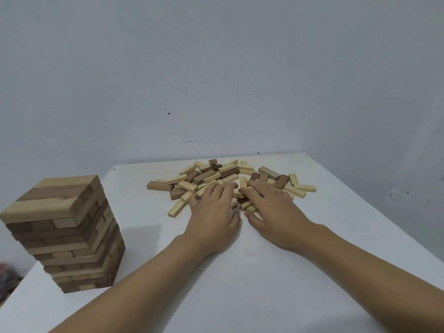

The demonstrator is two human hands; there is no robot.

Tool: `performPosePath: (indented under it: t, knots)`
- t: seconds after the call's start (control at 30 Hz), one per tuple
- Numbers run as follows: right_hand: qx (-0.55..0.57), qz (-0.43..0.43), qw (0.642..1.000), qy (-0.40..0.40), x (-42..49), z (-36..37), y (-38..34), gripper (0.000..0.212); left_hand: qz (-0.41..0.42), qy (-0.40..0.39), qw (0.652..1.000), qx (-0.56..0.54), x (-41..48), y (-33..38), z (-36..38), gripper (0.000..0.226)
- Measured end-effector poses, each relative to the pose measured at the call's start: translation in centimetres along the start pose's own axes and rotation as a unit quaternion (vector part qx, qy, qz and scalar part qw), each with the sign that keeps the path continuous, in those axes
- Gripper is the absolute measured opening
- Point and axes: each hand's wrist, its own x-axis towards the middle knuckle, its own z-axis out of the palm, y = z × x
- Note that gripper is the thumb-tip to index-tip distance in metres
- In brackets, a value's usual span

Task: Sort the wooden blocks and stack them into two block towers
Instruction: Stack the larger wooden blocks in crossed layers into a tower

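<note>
A loose pile of wooden blocks (216, 175), light and dark brown mixed, lies scattered at the far middle of the white table (276, 272). Both hands reach into its near edge, side by side. My left hand (213, 213) lies palm down with fingers spread over several light blocks. My right hand (274, 210) also lies palm down, fingers stretched over blocks at the pile's centre. Some blocks under the palms are hidden. A tall finished tower (64, 233) of mixed light and dark blocks stands at the table's left edge.
A plain grey wall rises right behind the table. The tower stands close to the left and near edges. Something dark and reddish (7, 277) shows below the table at far left. Bare tabletop lies between the tower and my arms.
</note>
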Motion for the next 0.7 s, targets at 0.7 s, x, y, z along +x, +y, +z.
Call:
performPosePath:
  t: [0.7]
  knots:
    - [0.058, 0.091, 0.982, 0.158, 2.9, 0.9, 3.5, 0.035, -0.022, 0.026, 0.996, -0.080, 2.4, -1.0, 1.4, 0.027]
